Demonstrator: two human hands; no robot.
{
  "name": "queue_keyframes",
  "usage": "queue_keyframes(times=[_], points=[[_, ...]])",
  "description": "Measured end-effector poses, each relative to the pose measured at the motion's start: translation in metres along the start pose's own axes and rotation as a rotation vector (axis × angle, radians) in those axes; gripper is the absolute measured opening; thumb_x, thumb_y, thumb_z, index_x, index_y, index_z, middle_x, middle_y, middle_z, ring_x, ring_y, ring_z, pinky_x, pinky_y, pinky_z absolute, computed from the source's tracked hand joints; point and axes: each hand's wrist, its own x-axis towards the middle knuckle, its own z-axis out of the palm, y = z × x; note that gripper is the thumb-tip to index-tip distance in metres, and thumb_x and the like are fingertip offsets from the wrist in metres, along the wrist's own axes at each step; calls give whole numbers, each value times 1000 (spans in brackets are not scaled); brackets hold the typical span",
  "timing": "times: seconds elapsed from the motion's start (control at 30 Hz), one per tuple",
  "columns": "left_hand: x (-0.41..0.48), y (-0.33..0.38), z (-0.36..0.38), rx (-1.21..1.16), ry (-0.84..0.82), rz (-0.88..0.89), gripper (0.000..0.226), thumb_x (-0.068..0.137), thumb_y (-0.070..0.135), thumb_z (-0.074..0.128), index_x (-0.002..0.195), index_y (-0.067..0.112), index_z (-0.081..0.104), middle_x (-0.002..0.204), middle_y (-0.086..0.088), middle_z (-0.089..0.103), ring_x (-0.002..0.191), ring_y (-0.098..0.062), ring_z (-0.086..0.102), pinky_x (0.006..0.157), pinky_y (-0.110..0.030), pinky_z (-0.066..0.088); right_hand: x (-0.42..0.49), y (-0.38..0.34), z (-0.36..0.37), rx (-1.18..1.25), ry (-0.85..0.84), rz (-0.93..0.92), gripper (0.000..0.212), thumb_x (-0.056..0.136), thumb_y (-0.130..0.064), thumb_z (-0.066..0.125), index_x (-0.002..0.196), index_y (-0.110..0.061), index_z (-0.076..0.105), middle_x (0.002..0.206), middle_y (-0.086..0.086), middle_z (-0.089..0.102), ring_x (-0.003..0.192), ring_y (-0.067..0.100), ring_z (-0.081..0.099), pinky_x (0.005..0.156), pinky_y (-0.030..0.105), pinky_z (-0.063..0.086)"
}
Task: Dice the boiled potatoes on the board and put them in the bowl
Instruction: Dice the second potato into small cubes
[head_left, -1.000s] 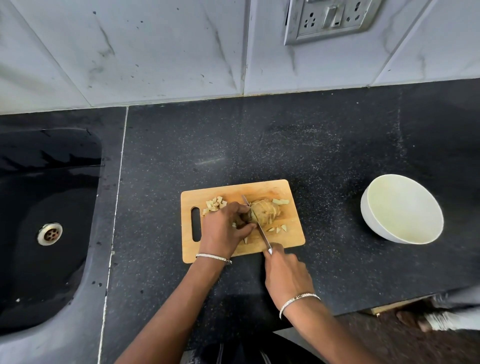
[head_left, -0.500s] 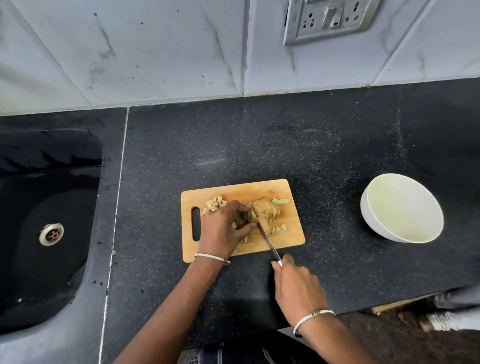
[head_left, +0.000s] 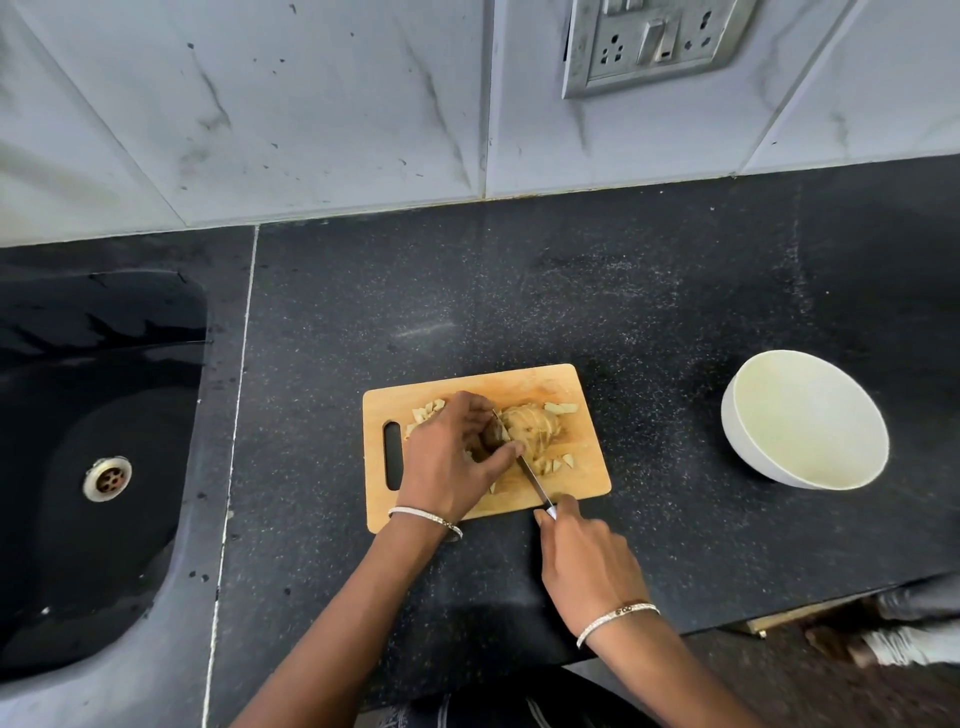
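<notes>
A wooden cutting board (head_left: 566, 384) lies on the black counter. On it sits a partly sliced boiled potato (head_left: 535, 427), with several diced pieces (head_left: 428, 411) at its left and more pieces (head_left: 561, 408) at its right. My left hand (head_left: 452, 457) grips the potato's left end, fingers curled over it. My right hand (head_left: 587, 561) holds the knife (head_left: 530, 475) by its handle, at the board's near edge. The blade runs up along the potato's left side. A white bowl (head_left: 805, 421) stands empty to the right.
A black sink (head_left: 93, 467) with a metal drain fills the left side. Tiled wall with a socket plate (head_left: 654, 41) stands behind. The counter's front edge runs close below my right wrist. A person's foot shows on the floor at the lower right.
The right hand pulled the knife back toward me, then pushed it forward again into the potato. The left hand stayed on the potato.
</notes>
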Motion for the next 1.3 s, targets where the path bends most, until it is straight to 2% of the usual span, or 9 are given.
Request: queue_keyframes(times=[0.07,0.13,0.3,0.47,0.7,0.87,1.0,1.17,1.3], points=[[2,6,3,107,-7,-22,68,58,60,82,111,26,58,99,11,63,91,-4,61,79,-29,55,0,0,1,1,0,6,34,104,-41,25,126,-21,41,104,9,67,100,36,64,65,39,38],[3,13,6,254,-33,-23,76,55,64,81,118,28,56,106,8,60,95,-9,59,80,-31,52,0,1,1,2,-5,13,34,104,-42,24,126,-21,41,105,10,67,100,37,64,65,38,36],[5,20,11,400,-91,-51,84,59,65,78,131,29,53,121,5,53,109,-16,55,88,-34,48,1,0,2,11,-10,21,35,104,-42,24,127,-21,41,105,11,67,102,38,63,65,39,35],[7,27,9,464,-147,-70,91,59,69,76,134,23,52,127,2,50,112,-18,54,90,-32,46,0,0,3,16,-8,30,35,104,-42,24,127,-21,41,106,10,67,102,38,63,65,39,36],[17,39,9,539,-186,-118,69,64,53,81,122,20,61,117,-2,53,100,-22,59,84,-33,48,-1,-4,1,11,-27,51,36,104,-42,23,128,-20,41,108,11,67,104,39,63,69,40,43],[23,41,5,553,-206,-112,56,70,49,79,116,20,66,109,-1,56,96,-21,58,80,-30,46,-2,-5,0,20,-37,46,36,105,-41,23,128,-20,41,108,11,68,104,38,63,67,40,40],[23,41,4,552,-207,-119,66,67,54,79,123,22,63,114,-1,58,100,-20,58,82,-29,46,-2,-5,-1,25,-36,48,36,105,-41,23,128,-20,41,108,11,68,104,38,63,67,40,39],[24,46,7,581,-243,-156,70,59,57,83,113,17,64,111,-1,54,97,-21,57,82,-32,48,-1,-4,-2,31,-39,42,35,105,-40,23,128,-20,41,107,11,68,103,38,63,66,40,38],[26,51,10,625,-294,-196,74,58,56,84,115,15,60,116,-3,50,99,-23,57,82,-33,47,-1,-3,-2,34,-43,40,35,105,-40,24,129,-21,40,109,11,68,103,38,63,71,41,44]])
